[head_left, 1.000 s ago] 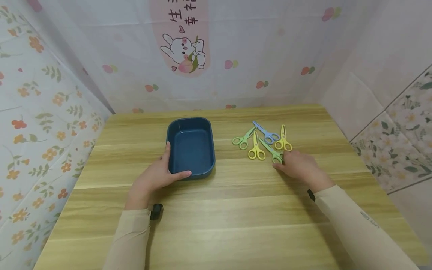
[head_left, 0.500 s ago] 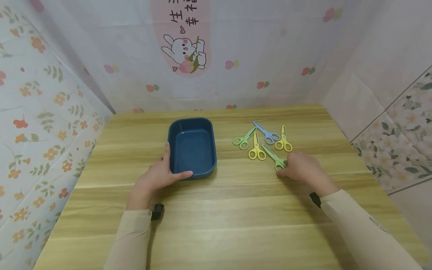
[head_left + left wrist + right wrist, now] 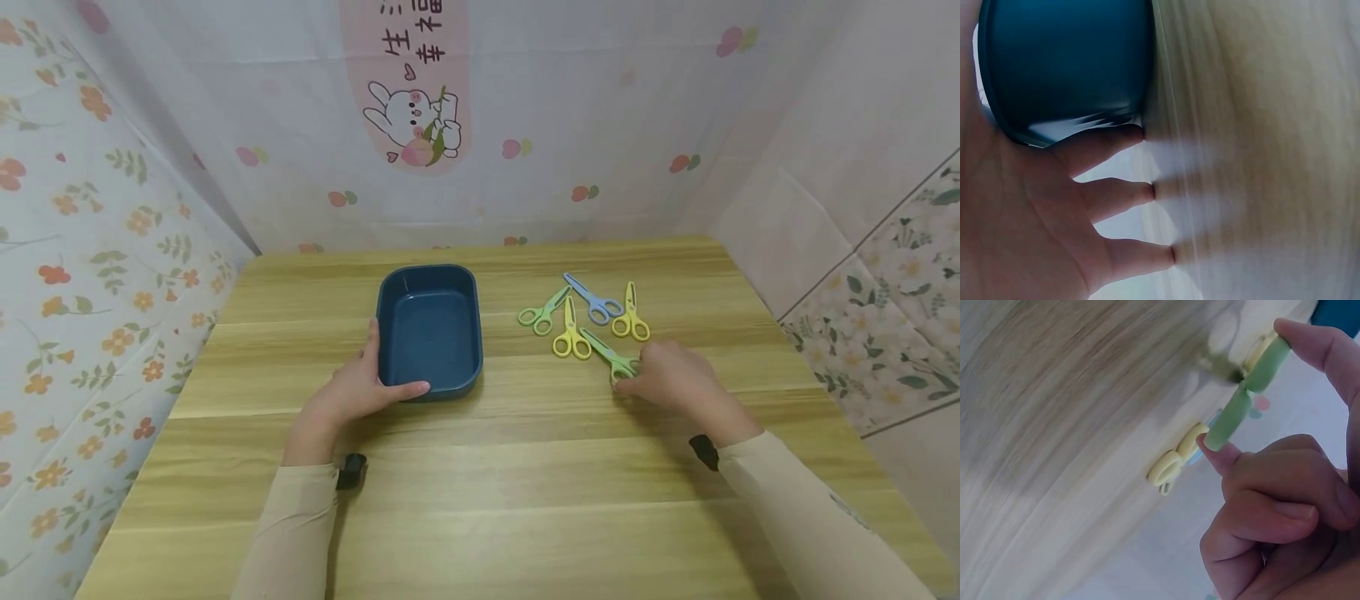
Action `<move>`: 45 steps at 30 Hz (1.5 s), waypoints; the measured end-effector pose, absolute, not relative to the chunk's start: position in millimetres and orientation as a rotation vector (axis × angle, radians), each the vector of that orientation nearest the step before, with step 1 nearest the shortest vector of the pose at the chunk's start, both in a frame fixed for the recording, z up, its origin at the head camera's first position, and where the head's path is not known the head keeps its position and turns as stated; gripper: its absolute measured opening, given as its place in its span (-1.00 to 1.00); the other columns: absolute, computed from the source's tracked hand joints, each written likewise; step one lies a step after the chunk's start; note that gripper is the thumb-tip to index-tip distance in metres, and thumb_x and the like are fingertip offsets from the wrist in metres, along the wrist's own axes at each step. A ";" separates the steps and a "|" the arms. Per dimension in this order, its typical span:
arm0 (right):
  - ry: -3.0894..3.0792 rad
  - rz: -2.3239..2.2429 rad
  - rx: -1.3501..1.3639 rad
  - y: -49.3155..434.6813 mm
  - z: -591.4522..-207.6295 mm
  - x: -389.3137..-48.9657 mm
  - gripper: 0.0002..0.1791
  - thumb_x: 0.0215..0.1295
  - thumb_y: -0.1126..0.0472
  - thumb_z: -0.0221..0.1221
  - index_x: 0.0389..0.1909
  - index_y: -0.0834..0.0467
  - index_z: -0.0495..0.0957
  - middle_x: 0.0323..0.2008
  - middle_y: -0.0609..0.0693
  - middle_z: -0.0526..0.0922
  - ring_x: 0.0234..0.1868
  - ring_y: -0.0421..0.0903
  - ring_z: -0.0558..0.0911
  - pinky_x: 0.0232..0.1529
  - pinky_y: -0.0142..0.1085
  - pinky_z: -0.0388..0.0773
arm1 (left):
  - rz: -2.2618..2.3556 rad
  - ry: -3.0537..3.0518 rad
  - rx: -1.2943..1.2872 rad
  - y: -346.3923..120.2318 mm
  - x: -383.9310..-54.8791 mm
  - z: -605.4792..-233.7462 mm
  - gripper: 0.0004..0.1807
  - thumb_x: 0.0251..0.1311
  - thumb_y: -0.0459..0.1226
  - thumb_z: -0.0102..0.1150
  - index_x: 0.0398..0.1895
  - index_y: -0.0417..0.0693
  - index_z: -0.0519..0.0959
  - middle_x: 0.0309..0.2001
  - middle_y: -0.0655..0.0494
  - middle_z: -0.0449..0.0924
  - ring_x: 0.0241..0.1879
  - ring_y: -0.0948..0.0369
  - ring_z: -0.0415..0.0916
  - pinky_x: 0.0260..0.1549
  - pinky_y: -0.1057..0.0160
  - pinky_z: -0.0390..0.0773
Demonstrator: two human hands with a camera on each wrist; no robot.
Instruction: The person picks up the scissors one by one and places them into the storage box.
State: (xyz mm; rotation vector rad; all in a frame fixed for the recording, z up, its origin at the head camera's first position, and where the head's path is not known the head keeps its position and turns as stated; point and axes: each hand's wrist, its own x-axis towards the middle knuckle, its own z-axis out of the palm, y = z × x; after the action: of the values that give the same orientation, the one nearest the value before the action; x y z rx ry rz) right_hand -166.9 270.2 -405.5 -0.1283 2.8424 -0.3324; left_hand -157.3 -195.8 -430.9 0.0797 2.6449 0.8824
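Note:
My left hand [image 3: 347, 390] rests at the near left corner of a dark blue rectangular dish [image 3: 429, 342], the thumb lying along its front side. In the left wrist view the fingers are straight and spread, with the index finger against the dish [image 3: 1072, 62] and fingertips at the tabletop. My right hand [image 3: 672, 379] pinches a pair of green scissors [image 3: 613, 360] by the handle loops, between thumb and index finger. The right wrist view shows the green handles [image 3: 1230, 419] edge-on between those fingertips, the other fingers curled. Its blades point away and left, low over the table.
Beyond the held pair lie yellow scissors [image 3: 571, 333], blue scissors [image 3: 596, 301], a second green pair [image 3: 543, 314] and another yellow pair [image 3: 630, 317]. They are on the wooden table [image 3: 495, 475]. Patterned cloth [image 3: 480, 183] hangs behind the table and along both sides.
My right hand has drawn the green scissors slightly toward me, away from the other pairs, and then barely moved. The left hand stays at the dish. The head view has shifted a little.

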 end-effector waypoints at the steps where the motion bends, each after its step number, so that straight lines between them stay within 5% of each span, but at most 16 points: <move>1: 2.840 -0.339 -0.121 269.5 -404.4 -166.3 -0.49 0.14 -0.19 0.42 -0.64 0.02 0.39 -0.61 -0.08 0.41 -0.56 -0.09 0.40 -0.59 -0.22 0.26 | 0.883 2.641 0.076 -195.8 -157.4 -431.1 0.64 0.03 0.53 0.32 0.69 0.08 -0.69 0.73 -0.37 -0.21 0.59 -0.40 0.16 0.48 -0.35 0.35; 21: 2.864 -0.410 -0.068 262.2 -380.9 -163.5 -0.57 0.19 -0.17 0.32 -0.43 0.13 0.50 -0.44 0.06 0.52 -0.44 -0.02 0.47 -0.53 -0.19 0.32 | 0.896 2.597 0.059 -197.8 -160.0 -432.4 0.62 0.02 0.54 0.33 0.67 0.24 -0.71 0.72 -0.41 -0.20 0.60 -0.42 0.12 0.49 -0.37 0.32; 32: 2.905 -0.397 -0.078 257.9 -373.8 -164.9 -0.32 0.25 -0.20 0.28 0.02 0.37 0.62 -0.32 0.16 0.61 -0.43 0.01 0.49 -0.56 -0.19 0.34 | 0.904 2.594 0.061 -197.4 -160.3 -431.7 0.61 0.03 0.54 0.32 0.66 0.25 -0.73 0.71 -0.42 -0.20 0.60 -0.42 0.12 0.50 -0.37 0.31; 40: 2.923 -0.415 -0.077 251.3 -364.4 -165.6 -0.22 0.26 -0.22 0.29 0.14 0.43 0.59 -0.23 0.23 0.67 -0.42 0.02 0.52 -0.55 -0.18 0.39 | 0.898 2.597 0.063 -197.3 -160.1 -431.2 0.60 0.04 0.53 0.32 0.66 0.24 -0.73 0.72 -0.42 -0.20 0.60 -0.42 0.12 0.50 -0.37 0.31; 45: 2.930 -0.414 -0.085 248.1 -359.6 -165.3 -0.37 0.27 -0.23 0.28 -0.09 0.32 0.62 -0.32 0.16 0.62 -0.42 0.02 0.50 -0.54 -0.15 0.37 | 0.909 2.595 0.069 -197.2 -159.6 -431.3 0.60 0.05 0.53 0.32 0.66 0.24 -0.73 0.72 -0.42 -0.21 0.61 -0.42 0.11 0.50 -0.37 0.30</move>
State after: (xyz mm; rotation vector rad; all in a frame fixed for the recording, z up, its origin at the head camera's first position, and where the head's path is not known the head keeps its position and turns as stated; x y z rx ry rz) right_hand -165.3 248.1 -359.6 -0.0852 2.9295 -0.4137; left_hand -159.6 -197.2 -431.3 0.0686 2.5954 0.9094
